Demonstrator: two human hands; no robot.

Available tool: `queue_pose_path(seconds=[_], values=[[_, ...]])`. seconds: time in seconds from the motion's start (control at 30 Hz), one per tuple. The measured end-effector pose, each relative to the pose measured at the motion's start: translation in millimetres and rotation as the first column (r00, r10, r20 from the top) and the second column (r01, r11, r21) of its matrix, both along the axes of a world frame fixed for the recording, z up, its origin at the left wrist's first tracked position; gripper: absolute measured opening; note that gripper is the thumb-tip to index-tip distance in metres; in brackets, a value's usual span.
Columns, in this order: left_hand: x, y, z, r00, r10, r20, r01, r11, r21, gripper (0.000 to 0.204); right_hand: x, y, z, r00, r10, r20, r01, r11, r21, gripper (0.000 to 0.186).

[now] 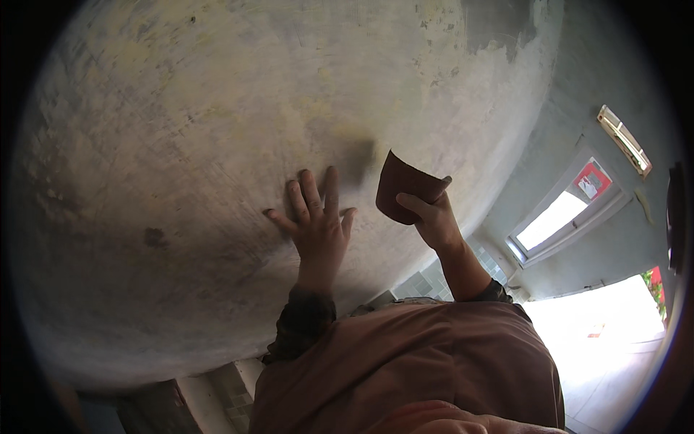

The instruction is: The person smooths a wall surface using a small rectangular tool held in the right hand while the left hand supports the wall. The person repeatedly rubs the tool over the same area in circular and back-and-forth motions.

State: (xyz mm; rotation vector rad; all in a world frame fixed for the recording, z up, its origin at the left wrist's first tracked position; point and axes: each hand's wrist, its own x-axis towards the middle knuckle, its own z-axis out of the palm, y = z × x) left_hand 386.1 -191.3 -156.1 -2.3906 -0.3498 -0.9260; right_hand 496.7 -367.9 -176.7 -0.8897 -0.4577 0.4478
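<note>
A patchy, plastered wall (pixel 217 94) in grey and cream fills most of the view, marked with scratches and stains. Against it rests my left hand (pixel 316 217), its fingers spread wide and nothing in it. To the right, my right hand (pixel 434 217) grips a dark brown sheet of sandpaper (pixel 406 184), thumb across its near face and fingers behind. The sheet bends slightly, and its upper left corner points up. Whether the sheet touches the wall I cannot tell.
On the right, a side wall (pixel 578 79) holds a narrow window (pixel 553 217) with a red and white sticker. A small framed opening (pixel 625 141) sits higher up. Bright light comes through a doorway (pixel 593 325) at the lower right. Pale tiles (pixel 426 283) show behind my right forearm.
</note>
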Motion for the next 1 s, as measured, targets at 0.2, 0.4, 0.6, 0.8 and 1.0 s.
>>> queue_pose_path(seconds=[0.2, 0.4, 0.6, 0.8, 1.0], values=[[-0.3, 0.7, -0.4, 1.0, 0.009, -0.004, -0.009, 1.0, 0.019, 0.104, -0.6, -2.8, -10.9, 0.927, 0.288, -0.241, -0.217, 0.935, 0.28, 0.042], [-1.4, 0.7, 0.3, 1.0, 0.01, -0.007, -0.009, 1.0, 0.014, 0.103, -1.3, 0.4, -13.5, 0.943, 0.237, -0.233, -0.177, 0.952, 0.25, 0.04], [-3.7, -3.4, 0.8, 1.0, 0.0, -0.009, -0.001, 0.998, -0.056, 0.1, -8.5, 14.8, -5.3, 0.498, -0.271, 0.824, 0.62, 0.775, -0.119, 0.044], [-5.2, -8.2, 2.8, 0.999, -0.018, 0.027, 0.021, 0.995, -0.097, 0.092, -15.4, 33.6, -10.4, 0.059, -0.242, 0.969, 0.79, 0.604, 0.103, 0.065], [-7.2, -12.4, 1.3, 1.0, 0.01, 0.018, -0.008, 0.997, -0.083, 0.092, -18.3, 41.4, -15.9, 0.092, -0.25, 0.964, 0.791, 0.606, 0.082, 0.061]])
